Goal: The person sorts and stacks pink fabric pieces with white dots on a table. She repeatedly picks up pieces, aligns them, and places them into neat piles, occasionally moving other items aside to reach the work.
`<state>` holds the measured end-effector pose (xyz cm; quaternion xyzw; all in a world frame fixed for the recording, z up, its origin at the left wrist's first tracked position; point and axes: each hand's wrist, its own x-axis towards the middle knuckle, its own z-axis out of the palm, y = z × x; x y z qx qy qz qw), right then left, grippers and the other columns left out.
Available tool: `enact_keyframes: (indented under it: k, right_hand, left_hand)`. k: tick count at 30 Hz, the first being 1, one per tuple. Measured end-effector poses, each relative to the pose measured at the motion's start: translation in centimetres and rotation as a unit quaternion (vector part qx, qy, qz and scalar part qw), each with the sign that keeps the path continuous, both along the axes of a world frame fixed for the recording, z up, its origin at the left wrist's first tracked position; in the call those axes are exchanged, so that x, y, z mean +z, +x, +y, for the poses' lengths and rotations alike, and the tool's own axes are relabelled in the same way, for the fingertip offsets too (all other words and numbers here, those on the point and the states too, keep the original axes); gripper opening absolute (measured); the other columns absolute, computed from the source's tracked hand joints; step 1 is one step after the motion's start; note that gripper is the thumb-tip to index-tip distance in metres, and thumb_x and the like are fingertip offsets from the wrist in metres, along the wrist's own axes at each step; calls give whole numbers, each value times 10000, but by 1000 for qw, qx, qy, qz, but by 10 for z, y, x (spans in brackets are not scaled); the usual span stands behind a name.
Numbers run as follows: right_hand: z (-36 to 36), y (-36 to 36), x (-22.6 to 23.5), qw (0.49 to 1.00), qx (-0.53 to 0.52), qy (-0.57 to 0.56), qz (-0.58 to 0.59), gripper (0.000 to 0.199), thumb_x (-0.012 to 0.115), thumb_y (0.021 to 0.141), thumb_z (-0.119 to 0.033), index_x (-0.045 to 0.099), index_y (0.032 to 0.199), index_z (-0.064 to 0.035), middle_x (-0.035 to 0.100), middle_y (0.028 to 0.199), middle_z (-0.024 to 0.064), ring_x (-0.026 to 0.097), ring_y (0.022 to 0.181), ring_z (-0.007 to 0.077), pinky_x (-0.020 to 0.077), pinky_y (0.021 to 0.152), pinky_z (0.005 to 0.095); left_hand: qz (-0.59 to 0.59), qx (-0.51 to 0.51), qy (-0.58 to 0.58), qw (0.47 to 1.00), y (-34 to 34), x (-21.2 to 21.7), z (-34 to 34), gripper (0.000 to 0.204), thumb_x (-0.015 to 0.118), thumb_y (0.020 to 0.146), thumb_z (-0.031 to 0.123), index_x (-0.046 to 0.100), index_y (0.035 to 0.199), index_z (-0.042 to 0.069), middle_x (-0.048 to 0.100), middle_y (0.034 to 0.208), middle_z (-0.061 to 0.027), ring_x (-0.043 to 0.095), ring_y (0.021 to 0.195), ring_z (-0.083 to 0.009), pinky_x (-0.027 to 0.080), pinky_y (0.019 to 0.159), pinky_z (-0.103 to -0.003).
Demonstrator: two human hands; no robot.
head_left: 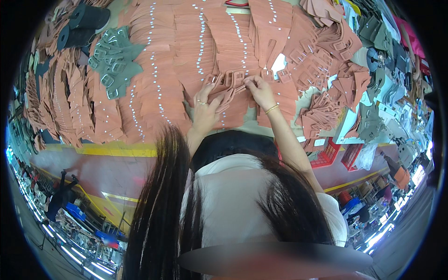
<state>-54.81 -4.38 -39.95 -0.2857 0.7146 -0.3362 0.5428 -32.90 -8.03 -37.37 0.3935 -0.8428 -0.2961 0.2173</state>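
Note:
My left hand (204,108), a ring on one finger, is closed around a small stack of salmon-pink buckle tabs (227,96). The stack lies over the fabric at the near edge of the table. My right hand (262,94), with a gold bracelet at the wrist, pinches the end of one tab between thumb and fingers, just right of the stack. Salmon-covered square buckles (239,76) stand up at the far side of the tabs. To the right of them, more covered buckles (283,76) lie on the cloth.
Overlapping rows of salmon fabric pieces (186,46) with small white labels cover the table. Green buckled pieces (112,60) lie at the left, near black spools (88,16). Piles of salmon buckled tabs (322,109) sit at the right. Red crates (326,154) stand below the table's right edge.

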Motion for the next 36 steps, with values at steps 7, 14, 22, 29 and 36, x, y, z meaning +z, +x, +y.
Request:
enact_keyframes:
  k: [7, 14, 22, 29, 36]
  right_hand:
    - [13, -13, -15, 999, 9, -29, 35, 228, 518, 906, -133, 557, 1077, 13, 635, 833, 69, 614, 728, 153, 483, 670, 272]
    - [13, -21, -17, 999, -44, -7, 4, 417, 477, 888, -36, 401, 1297, -5, 621, 894, 122, 655, 768, 200, 506, 724, 303]
    - [15, -29, -15, 997, -78, 19, -24, 526, 435, 883, 8, 312, 1388, -68, 618, 891, 112, 668, 757, 196, 520, 665, 291]
    - [12, -31, -17, 997, -27, 47, -47, 409, 422, 877, 20, 468, 1275, -65, 587, 902, 79, 606, 721, 132, 522, 684, 259]
    - [-11, -31, -16, 997, 60, 20, 41, 224, 487, 896, -47, 566, 1105, -45, 615, 842, 67, 614, 704, 136, 505, 652, 271]
  left_hand:
    - [-22, -5, 10, 1000, 0, 1, 3, 360, 754, 681, 123, 635, 1018, 76, 418, 1315, -169, 410, 1211, -342, 362, 939, -431]
    - [-30, -6, 30, 999, 3, -2, 8, 362, 756, 688, 53, 627, 1026, 47, 356, 1373, -181, 400, 1225, -373, 394, 964, -416]
    - [-45, 3, 32, 999, 3, -5, 9, 369, 767, 672, 33, 610, 1006, 34, 346, 1376, -193, 429, 1203, -378, 439, 940, -408]
    - [-50, 11, 10, 999, 0, -5, 4, 377, 776, 665, 48, 622, 1008, 38, 352, 1379, -177, 434, 1189, -371, 432, 949, -410]
    - [-39, 7, 10, 999, 2, -7, -2, 382, 768, 658, 53, 632, 1014, 67, 361, 1376, -173, 450, 1157, -356, 421, 919, -418]
